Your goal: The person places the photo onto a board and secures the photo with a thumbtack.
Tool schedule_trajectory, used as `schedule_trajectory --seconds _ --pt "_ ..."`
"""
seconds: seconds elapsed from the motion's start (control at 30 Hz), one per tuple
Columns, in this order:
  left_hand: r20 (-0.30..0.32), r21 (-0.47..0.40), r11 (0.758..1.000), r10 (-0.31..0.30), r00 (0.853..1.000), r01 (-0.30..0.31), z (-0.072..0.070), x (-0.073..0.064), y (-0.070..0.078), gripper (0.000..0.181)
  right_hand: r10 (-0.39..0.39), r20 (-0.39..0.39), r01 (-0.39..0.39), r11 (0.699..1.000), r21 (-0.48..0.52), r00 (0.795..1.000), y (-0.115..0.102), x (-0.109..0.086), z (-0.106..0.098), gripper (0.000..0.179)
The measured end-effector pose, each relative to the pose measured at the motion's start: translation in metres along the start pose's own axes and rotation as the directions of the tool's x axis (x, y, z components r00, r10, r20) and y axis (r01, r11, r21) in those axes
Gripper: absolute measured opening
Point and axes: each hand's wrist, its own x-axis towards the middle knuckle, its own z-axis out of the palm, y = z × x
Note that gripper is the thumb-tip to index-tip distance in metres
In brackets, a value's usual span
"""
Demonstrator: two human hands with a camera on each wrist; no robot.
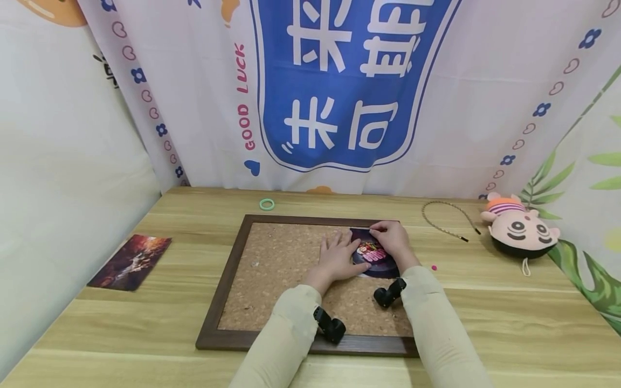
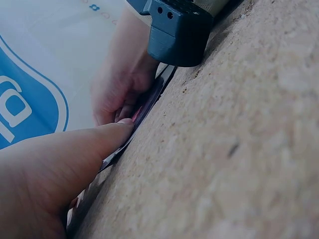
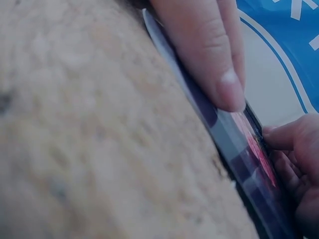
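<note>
A dark picture card (image 1: 391, 265) with pink lettering lies on the right part of a brown-framed cork board (image 1: 286, 269). My left hand (image 1: 341, 257) spreads its fingers over the card's left side, with the thumb (image 3: 227, 82) pressing on its surface in the right wrist view. At the card's upper edge is my right hand (image 1: 392, 240), fingers curled and thumb and forefinger close together. I cannot tell what is between those fingertips. The left wrist view shows the card (image 2: 154, 97) edge-on, lying along the cork, with both hands against it.
On the table left of the board lies another picture card (image 1: 130, 262), dark with orange tones. Behind the board is a green ring (image 1: 267, 204). To the right are a thin headband (image 1: 439, 203), a small pink dot-like piece (image 1: 434, 268) and a plush toy (image 1: 521, 226).
</note>
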Motion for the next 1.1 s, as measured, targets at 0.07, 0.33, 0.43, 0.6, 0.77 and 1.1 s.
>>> schedule_trajectory --seconds 0.07,0.33,0.43,0.6,0.77,1.1 --pt "0.004 -0.008 1.000 -0.004 1.000 0.004 0.0000 -0.0003 0.0000 0.068 0.000 -0.001 0.000 1.000 -0.002 1.000 0.0003 0.0004 0.0005 0.017" --pt "0.006 -0.037 0.999 -0.002 1.000 0.002 0.0064 0.0035 -0.0042 0.073 0.026 0.002 -0.026 1.000 -0.016 1.000 -0.0002 0.0003 0.0020 0.016" --pt "0.015 -0.022 1.000 -0.010 1.000 0.010 0.0019 0.0005 -0.0014 0.070 0.024 0.002 -0.024 0.999 -0.025 1.000 -0.0002 0.0012 0.0029 0.016" --pt "-0.003 0.002 1.000 0.003 1.000 -0.003 0.0005 0.0005 -0.0011 0.068 0.009 0.011 -0.008 0.999 -0.039 1.000 -0.0020 0.0032 0.0017 0.015" --pt "-0.012 0.009 1.000 0.002 1.000 -0.002 -0.0013 -0.0009 -0.0007 0.068 -0.010 0.028 0.012 0.998 -0.054 1.000 -0.0072 0.0034 -0.0005 0.015" --pt "-0.002 0.002 1.000 0.003 1.000 -0.003 0.0006 -0.0013 -0.0015 0.069 -0.011 0.026 0.013 0.997 -0.079 1.000 -0.0092 0.0024 0.0013 0.014"
